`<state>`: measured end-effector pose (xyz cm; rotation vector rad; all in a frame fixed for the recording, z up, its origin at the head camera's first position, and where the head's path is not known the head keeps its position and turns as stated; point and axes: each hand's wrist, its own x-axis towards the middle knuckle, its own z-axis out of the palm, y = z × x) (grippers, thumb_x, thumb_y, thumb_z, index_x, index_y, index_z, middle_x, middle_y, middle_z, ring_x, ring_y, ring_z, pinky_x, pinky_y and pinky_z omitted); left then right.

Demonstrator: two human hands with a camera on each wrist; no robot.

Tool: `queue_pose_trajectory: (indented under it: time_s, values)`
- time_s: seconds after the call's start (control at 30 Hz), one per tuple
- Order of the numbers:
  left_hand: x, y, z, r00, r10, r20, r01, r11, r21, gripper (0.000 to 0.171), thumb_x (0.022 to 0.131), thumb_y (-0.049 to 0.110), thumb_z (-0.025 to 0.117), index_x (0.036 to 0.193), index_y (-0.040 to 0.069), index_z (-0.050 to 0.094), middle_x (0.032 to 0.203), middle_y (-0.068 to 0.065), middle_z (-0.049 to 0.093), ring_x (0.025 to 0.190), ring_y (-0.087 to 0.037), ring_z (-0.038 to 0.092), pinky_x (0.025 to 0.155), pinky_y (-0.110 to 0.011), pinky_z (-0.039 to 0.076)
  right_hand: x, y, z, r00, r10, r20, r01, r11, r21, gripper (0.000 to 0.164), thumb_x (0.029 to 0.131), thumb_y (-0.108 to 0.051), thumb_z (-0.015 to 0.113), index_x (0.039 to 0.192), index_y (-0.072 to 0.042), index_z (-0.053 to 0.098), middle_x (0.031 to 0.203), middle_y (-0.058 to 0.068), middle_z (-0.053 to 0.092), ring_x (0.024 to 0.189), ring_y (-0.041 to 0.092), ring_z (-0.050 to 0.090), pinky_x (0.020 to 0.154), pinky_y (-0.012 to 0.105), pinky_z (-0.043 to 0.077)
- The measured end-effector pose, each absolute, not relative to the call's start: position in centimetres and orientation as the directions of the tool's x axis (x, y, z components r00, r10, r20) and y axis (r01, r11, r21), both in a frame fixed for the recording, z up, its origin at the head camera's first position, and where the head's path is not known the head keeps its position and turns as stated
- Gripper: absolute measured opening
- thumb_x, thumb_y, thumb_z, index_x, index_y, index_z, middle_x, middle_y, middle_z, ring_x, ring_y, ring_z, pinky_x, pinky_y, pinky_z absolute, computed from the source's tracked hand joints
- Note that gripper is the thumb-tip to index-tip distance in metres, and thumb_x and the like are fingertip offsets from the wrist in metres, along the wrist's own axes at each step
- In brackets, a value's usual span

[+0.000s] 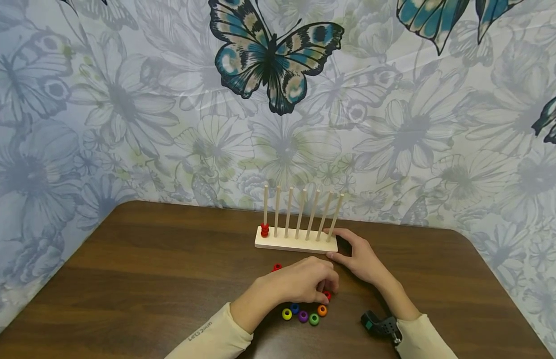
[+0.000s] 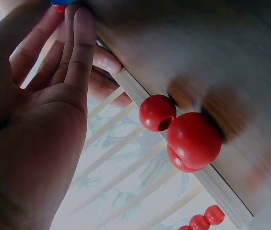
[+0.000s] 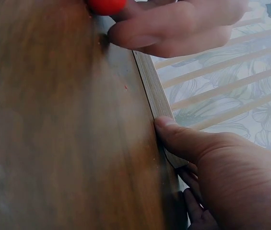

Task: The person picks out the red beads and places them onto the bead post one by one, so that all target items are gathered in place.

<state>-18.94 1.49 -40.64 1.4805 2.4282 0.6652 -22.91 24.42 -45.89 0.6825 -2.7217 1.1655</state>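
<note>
A pale wooden peg stand [image 1: 296, 242] bears a row of upright pegs, with red beads [image 1: 264, 230] stacked on its leftmost one. My right hand [image 1: 360, 257] grips the stand's right end, thumb [image 3: 178, 134] on the front edge and fingers behind. In front of the stand, my left hand [image 1: 300, 281] bends down over the table. Its thumb and finger pinch a red bead [image 1: 327, 296], partly hidden by them. Loose red beads [image 2: 193, 141] lie beside this hand, mostly covered by it in the head view.
Near the left fingertips lie an orange bead [image 1: 322, 310], a green bead [image 1: 314, 319], a purple bead [image 1: 303, 316], a blue bead [image 1: 294, 308] and a yellow bead [image 1: 287, 314]. Behind the brown table [image 1: 170, 249] rises a butterfly-patterned wall covering [image 1: 287, 144].
</note>
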Motion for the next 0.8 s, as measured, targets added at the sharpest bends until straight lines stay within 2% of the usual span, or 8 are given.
queue_pose_trajectory:
  time_s: [0.17,0.5,0.6,0.8]
  values:
    - [-18.8,1.6,-40.4,-0.475,0.880,0.019,0.793,0.419,0.442,0.018,0.090,0.007,0.084,0.105,0.015,0.080,0.096,0.008,0.066,0.074,0.007,0.055,0.068,-0.006,0.045,-22.8,24.5,-45.9,-0.896,-0.357,0.263,-0.436,0.607,-0.664,0.056,0.095,-0.022,0.081,0.146,-0.015,0.060,0.149,0.005,0.061,0.145,0.036,0.050,0.115,0.065,0.040]
    - [-19.2,1.6,-40.4,-0.478,0.877,0.053,0.794,0.406,0.452,0.013,0.091,0.009,0.083,0.100,0.016,0.076,0.086,0.013,0.066,0.071,0.007,0.055,0.067,-0.007,0.045,-22.6,24.6,-45.9,-0.896,-0.355,0.265,-0.437,0.603,-0.668,0.056,0.094,-0.019,0.081,0.146,-0.016,0.061,0.148,0.004,0.062,0.144,0.035,0.051,0.115,0.063,0.041]
    - [-19.5,1.3,-40.0,-0.487,0.869,0.086,0.784,0.391,0.482,0.012,0.093,0.010,0.081,0.103,0.016,0.077,0.086,0.014,0.068,0.072,0.007,0.055,0.069,-0.008,0.046,-22.6,24.5,-45.8,-0.896,-0.358,0.264,-0.437,0.604,-0.666,0.056,0.094,-0.017,0.081,0.146,-0.016,0.061,0.148,0.004,0.062,0.144,0.035,0.052,0.115,0.063,0.041]
    - [-20.4,0.0,-38.4,-0.520,0.825,0.218,0.773,0.347,0.532,0.011,0.095,0.009,0.079,0.106,0.012,0.077,0.097,0.007,0.072,0.081,-0.001,0.060,0.075,-0.014,0.051,-22.8,24.5,-45.8,-0.890,-0.364,0.273,-0.450,0.613,-0.649,0.055,0.094,-0.013,0.080,0.146,-0.013,0.061,0.148,0.008,0.062,0.143,0.036,0.052,0.115,0.064,0.041]
